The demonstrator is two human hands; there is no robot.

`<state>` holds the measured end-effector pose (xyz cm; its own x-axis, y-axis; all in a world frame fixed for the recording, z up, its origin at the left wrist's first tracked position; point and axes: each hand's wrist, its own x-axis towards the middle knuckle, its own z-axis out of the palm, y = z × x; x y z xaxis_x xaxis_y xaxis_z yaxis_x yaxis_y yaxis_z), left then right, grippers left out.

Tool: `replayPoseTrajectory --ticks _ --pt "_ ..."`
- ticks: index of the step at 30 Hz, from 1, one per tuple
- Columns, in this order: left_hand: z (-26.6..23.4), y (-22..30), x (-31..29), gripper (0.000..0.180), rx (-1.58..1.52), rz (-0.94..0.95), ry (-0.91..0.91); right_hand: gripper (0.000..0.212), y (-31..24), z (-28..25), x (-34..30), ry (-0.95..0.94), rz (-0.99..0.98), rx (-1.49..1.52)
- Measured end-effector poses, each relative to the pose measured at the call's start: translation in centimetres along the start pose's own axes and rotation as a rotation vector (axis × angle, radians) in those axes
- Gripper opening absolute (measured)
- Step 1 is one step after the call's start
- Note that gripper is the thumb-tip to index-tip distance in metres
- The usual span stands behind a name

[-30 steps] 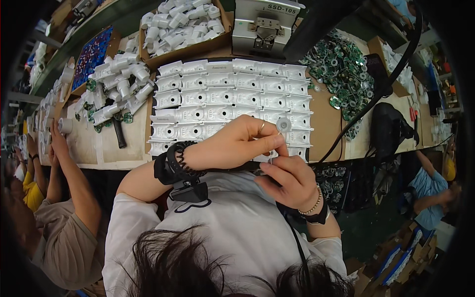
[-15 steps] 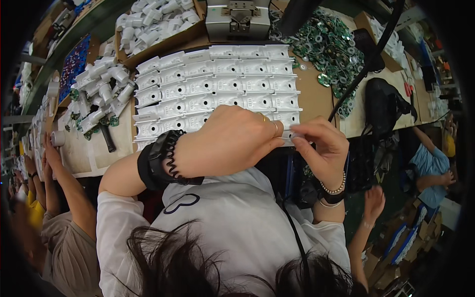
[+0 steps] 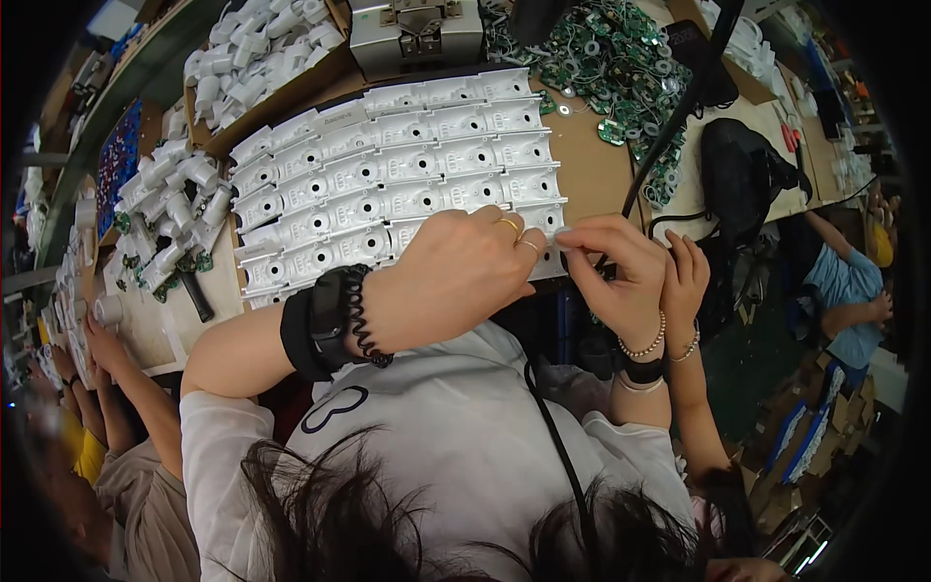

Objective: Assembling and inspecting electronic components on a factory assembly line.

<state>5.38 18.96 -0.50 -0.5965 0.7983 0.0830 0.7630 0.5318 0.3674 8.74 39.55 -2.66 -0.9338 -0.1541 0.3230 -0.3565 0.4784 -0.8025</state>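
Note:
Rows of white plastic half-shell housings [image 3: 423,165], each with a dark round hole, lie side by side on a board before me. Over the near right corner of these rows, my left hand [image 3: 464,272] is closed with its fingers curled; anything inside it is hidden. Just right of it, my right hand [image 3: 621,267] pinches thumb and forefinger together by the end of the nearest row. Whatever sits between those fingertips is too small to make out.
White fittings fill a cardboard box [image 3: 267,58] at the far left. More white parts [image 3: 170,218] lie left, beside a black-handled tool [image 3: 198,297]. Behind stand a metal fixture [image 3: 417,39] and a pile of green circuit boards [image 3: 606,68]. A co-worker's hand [image 3: 687,276] is beside my right wrist.
The view has shifted, so the bench sits further left and higher. My hands stay close together at the near right corner. The co-worker's hand has risen from lower right to beside my right wrist.

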Motion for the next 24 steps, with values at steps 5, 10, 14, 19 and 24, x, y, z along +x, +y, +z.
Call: replayPoseTrajectory --ticks 5,10,14,19,24 --pt "0.2 -0.3 0.0 0.042 -0.024 0.031 0.004 0.017 -0.5 -1.4 0.9 -0.170 -0.002 -0.079" --pt "0.3 -0.3 0.1 0.042 -0.030 0.041 -0.028 0.012 -1.2 -1.9 1.6 -0.258 0.233 0.022" --pt "0.9 -0.2 0.5 0.041 0.005 0.030 -0.053 0.016 -0.7 -2.2 1.4 -0.323 0.277 0.002" --pt "1.2 0.0 0.6 0.030 0.047 0.031 -0.007 0.013 0.4 -1.5 0.5 -0.287 0.408 0.049" --pt "1.5 0.3 0.5 0.026 0.056 0.027 0.022 0.010 0.6 -0.6 0.2 -0.220 0.251 -0.023"
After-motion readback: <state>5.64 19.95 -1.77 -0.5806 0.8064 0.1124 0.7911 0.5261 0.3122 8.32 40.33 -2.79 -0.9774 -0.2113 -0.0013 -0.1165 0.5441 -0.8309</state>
